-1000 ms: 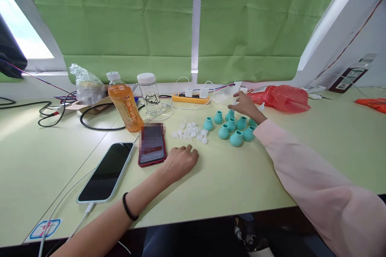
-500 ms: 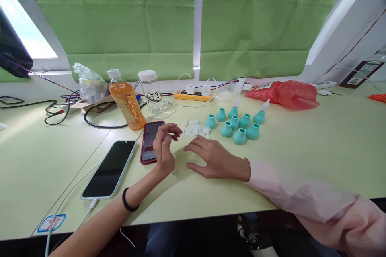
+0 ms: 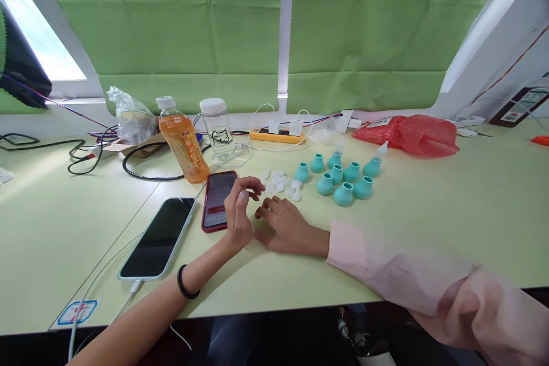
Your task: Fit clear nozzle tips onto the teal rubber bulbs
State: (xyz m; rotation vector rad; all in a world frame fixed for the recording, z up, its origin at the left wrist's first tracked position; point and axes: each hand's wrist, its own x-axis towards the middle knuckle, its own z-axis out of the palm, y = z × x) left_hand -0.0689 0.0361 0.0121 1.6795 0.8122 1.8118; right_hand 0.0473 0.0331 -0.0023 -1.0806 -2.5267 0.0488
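My left hand (image 3: pixel 240 213) rests on its side at the right edge of a red-cased phone (image 3: pixel 212 203). Its fingers are bent and loosely apart, and nothing shows between them. Close by on the right, my right hand (image 3: pixel 285 227) lies palm down with curved, slightly spread fingers; its thumb reaches to the left hand's wrist. I see nothing held in it. Just beyond both hands lies a loose pile of small whitish translucent nozzle tips (image 3: pixel 281 182). Several teal squeeze bulbs (image 3: pixel 343 194) stand to its right, two with clear tips on top, one being the rightmost tip (image 3: pixel 382 148).
At the left lies a charging phone (image 3: pixel 158 237) with a white cable. Behind stand an orange drink bottle (image 3: pixel 184 143), a clear lidded water bottle (image 3: pixel 218 134) and a yellow power strip (image 3: pixel 274 136) with chargers. A red plastic bag (image 3: pixel 407 134) lies at the back right.
My right hand has moved left, up against my left hand, and its fingers have curled more. My left hand has barely shifted. The view has turned slightly.
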